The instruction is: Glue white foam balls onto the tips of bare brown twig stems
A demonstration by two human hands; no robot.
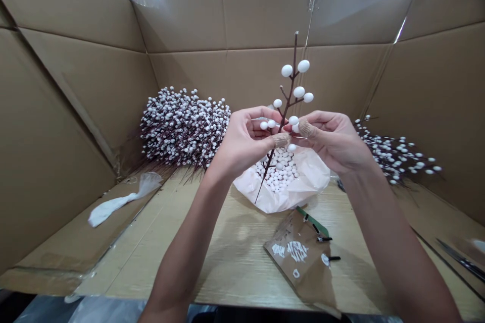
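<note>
An artificial berry stem (pixel 289 97), dark brown with white berries on short side twigs, stands slightly tilted in front of me. My left hand (pixel 246 139) is closed around its middle between thumb and fingers. From the other side, my right hand (pixel 335 141) pinches at a white berry (pixel 293 120) beside the stem; its fingertips hide the exact grip. Both thumbs have tan tape around the tips. Behind and below the stem lies an open white plastic bag (pixel 316 174) full of loose white berries. The stem's thin lower end hangs in front of this bag.
A big heap of berry stems (pixel 182 126) lies at the back left, a smaller bunch (pixel 401 156) at the right. Near me is a cardboard piece (pixel 314 272) with white smears and dark clips. Scissors (pixel 462 262) lie far right. Cardboard walls (pixel 227 20) enclose the table.
</note>
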